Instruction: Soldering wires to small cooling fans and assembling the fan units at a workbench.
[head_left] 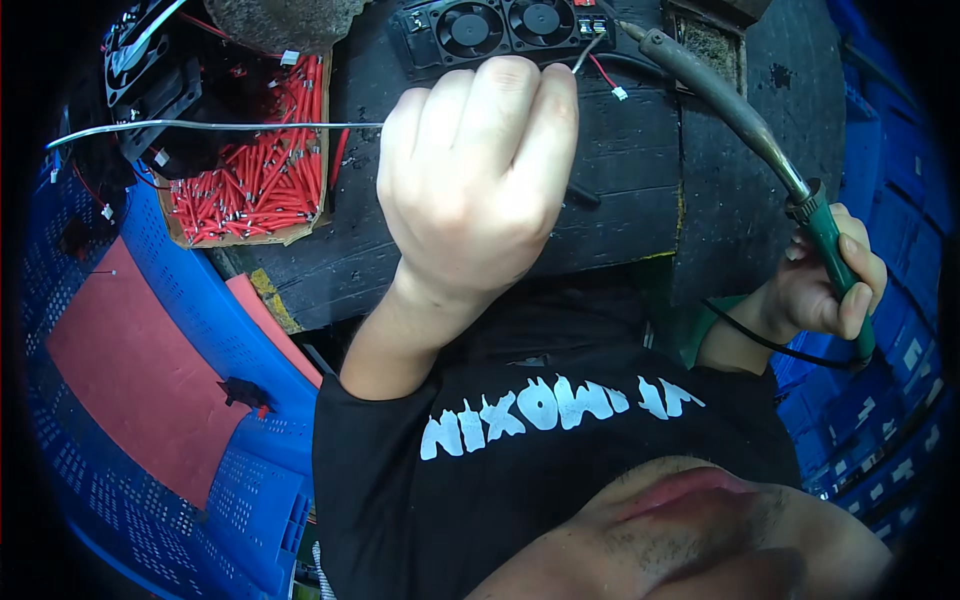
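My left hand point(480, 180) is closed in a fist round a length of solder wire point(240, 126). The wire's long tail runs out to the left, and its short end reaches up towards the right end of a black twin-fan unit point(505, 30). A green-handled soldering iron point(740, 118) is gripped in my right hand point(835, 275). Its tip points at that same end of the unit, beside the solder; whether the two touch is too small to tell. A red-and-black lead with a white plug point(619, 94) hangs from the unit onto the dark bench point(630, 210).
At left, an open cardboard box point(322, 190) holds many red-sleeved parts. More black fan units point(150, 95) are stacked behind it. A blue perforated crate point(270, 440) with a pink sheet point(150, 370) stands lower left. Blue bins point(905, 190) line the right side.
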